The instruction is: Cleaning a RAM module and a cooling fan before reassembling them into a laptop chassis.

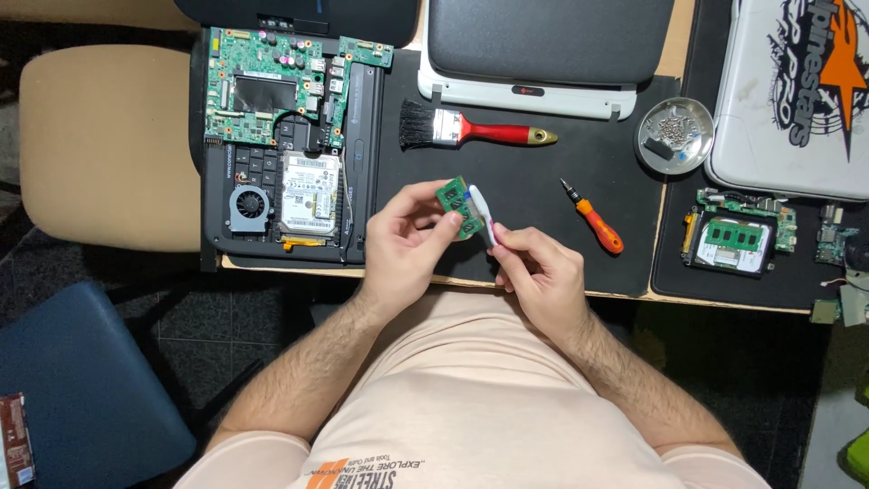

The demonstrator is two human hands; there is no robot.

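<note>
You are pinching the small green memory module [455,205] by its edges in your left hand [405,243] above the desk [543,181]; it looks light, stiff, fragile. Your right hand's [540,276] fingers are gripping a white eraser-like tool [482,214] against it.

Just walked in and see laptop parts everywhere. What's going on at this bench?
A person holds a small green memory module in the left hand and presses a white tool, held in the right hand, against it. An opened laptop with its circuit board, fan and drive exposed lies to the left. A red-handled brush, an orange screwdriver and a metal dish of screws lie on the black mat.
</note>
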